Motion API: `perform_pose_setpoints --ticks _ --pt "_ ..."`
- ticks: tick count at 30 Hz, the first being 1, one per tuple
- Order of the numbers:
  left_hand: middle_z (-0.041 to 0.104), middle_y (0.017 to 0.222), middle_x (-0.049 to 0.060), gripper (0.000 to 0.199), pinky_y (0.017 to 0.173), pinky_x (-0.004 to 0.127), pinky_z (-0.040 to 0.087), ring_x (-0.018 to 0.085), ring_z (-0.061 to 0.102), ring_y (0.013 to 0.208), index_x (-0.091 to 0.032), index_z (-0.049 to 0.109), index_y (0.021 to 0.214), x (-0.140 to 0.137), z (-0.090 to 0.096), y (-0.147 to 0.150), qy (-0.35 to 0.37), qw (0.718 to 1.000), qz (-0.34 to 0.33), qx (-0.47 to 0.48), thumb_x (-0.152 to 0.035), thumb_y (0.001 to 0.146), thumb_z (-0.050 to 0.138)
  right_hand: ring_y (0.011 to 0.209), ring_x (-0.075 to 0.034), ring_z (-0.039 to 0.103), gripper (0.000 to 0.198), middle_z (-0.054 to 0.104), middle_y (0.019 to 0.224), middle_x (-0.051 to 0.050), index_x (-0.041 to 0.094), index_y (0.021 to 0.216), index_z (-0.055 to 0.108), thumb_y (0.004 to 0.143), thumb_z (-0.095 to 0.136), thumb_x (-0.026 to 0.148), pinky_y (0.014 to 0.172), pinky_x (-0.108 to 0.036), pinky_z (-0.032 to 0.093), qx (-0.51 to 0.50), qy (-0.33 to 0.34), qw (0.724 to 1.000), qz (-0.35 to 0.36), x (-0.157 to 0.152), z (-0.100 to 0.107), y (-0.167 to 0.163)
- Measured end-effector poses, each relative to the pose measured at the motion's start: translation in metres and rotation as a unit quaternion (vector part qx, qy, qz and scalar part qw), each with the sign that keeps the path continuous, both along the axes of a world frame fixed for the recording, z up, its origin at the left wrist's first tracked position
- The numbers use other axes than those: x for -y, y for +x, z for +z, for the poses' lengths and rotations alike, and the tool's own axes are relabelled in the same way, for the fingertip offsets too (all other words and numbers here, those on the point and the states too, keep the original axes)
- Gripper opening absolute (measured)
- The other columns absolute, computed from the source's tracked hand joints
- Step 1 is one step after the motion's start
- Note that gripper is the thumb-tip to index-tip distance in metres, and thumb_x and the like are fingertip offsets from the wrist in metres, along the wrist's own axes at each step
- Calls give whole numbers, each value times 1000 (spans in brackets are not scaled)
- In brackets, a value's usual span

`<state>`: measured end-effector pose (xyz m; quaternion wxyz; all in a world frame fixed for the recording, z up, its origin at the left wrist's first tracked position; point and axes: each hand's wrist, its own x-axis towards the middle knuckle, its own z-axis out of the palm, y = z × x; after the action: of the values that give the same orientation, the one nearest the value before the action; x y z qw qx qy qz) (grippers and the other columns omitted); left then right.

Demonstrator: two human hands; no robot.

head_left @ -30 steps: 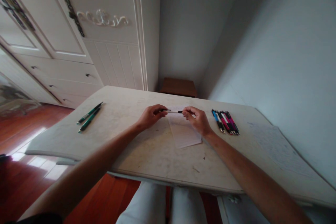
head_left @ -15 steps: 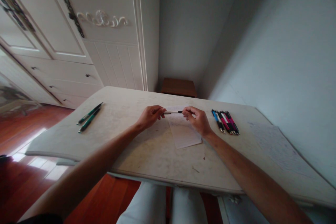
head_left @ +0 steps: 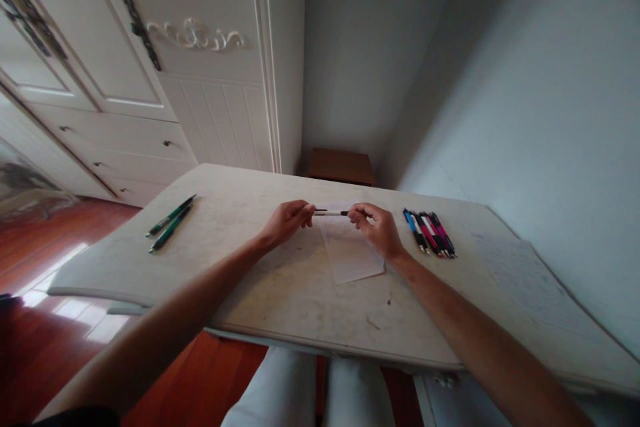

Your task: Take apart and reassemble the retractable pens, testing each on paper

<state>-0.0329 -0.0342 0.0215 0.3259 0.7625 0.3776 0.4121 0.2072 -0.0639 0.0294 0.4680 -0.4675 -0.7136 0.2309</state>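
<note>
A white pen with black parts (head_left: 330,213) is held level between my two hands, above the table. My left hand (head_left: 291,219) pinches its left end, and the fingers of my right hand (head_left: 371,221) are closed on its black right end. The pen's clip shows as a thin dark line near my left fingertips. Beneath the pen lies a sheet of paper (head_left: 353,257) with faint writing. Off to the right, several pens (head_left: 429,233) in blue, white, pink and black lie side by side. Two green pens (head_left: 170,223) rest at the left.
The pale table (head_left: 250,280) has a worn top with small scraps near its front edge. Another written sheet (head_left: 530,280) lies at the right by the wall. A white wardrobe (head_left: 215,113) and a brown wooden stand (head_left: 341,165) are behind the table.
The pen has turned slightly about its length, so its dark clip now shows along the upper side. Both hands stay in almost the same place.
</note>
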Motion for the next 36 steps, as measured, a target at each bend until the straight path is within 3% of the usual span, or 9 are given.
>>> perform_pose_setpoints --ticks 4,9,14,17,21,25,28,31,36 --pt "71 87 6 33 66 26 50 16 64 76 -16 68 93 0 1 1 42 999 7 17 -47 82 65 66 -17 59 25 65 72 -3 20 80 67 87 59 42 66 -29 47 0 2 1000 -3 0 -1 0" --pt "67 106 11 59 70 27 52 19 65 90 -15 59 118 1 1 2 47 997 11 65 -50 73 74 65 -17 59 24 66 72 -3 19 81 67 86 59 41 67 -30 47 -6 -3 1000 -3 0 -1 0" --pt "60 63 2 56 57 24 45 12 56 59 -13 67 83 1 0 1 -12 1000 21 17 -60 93 38 65 -17 59 24 66 72 -3 19 80 67 86 59 41 68 -30 47 3 7 1000 -2 1 1 -1" --pt "57 56 1 55 54 23 42 11 50 53 -14 62 66 0 0 1 -17 1000 10 -16 -57 93 41 66 -18 59 24 67 71 -4 19 79 67 86 60 41 68 -30 47 8 11 1000 -4 2 3 -1" --pt "69 83 6 34 64 25 48 15 61 72 -15 68 88 1 3 1 7 1000 12 18 -48 81 64 66 -17 59 24 67 71 -3 18 79 68 85 60 39 67 -29 47 10 26 1000 -5 0 2 0" --pt "66 110 11 52 70 26 50 19 63 91 -16 62 112 2 4 2 22 998 21 59 -45 71 76 65 -16 60 22 67 72 -3 18 81 69 86 60 37 66 -28 47 16 36 999 -3 0 0 -1" --pt "68 98 10 46 67 26 49 18 63 84 -14 64 106 1 1 2 -3 999 25 41 -54 83 61 64 -16 61 22 67 71 -3 18 79 69 86 61 37 66 -28 48 15 44 999 -6 0 1 -1" --pt "63 68 4 52 60 24 46 13 57 63 -13 66 80 -2 -3 1 -41 999 0 0 -56 93 41 65 -17 61 22 68 71 -3 18 80 69 86 61 37 66 -28 48 12 48 999 -9 1 0 0" --pt "68 84 4 32 67 25 49 14 60 72 -15 68 89 -4 -2 -1 -19 1000 -14 11 -45 79 67 66 -16 62 21 68 73 -3 18 81 69 87 61 37 67 -28 48 20 47 999 -12 0 -2 2"
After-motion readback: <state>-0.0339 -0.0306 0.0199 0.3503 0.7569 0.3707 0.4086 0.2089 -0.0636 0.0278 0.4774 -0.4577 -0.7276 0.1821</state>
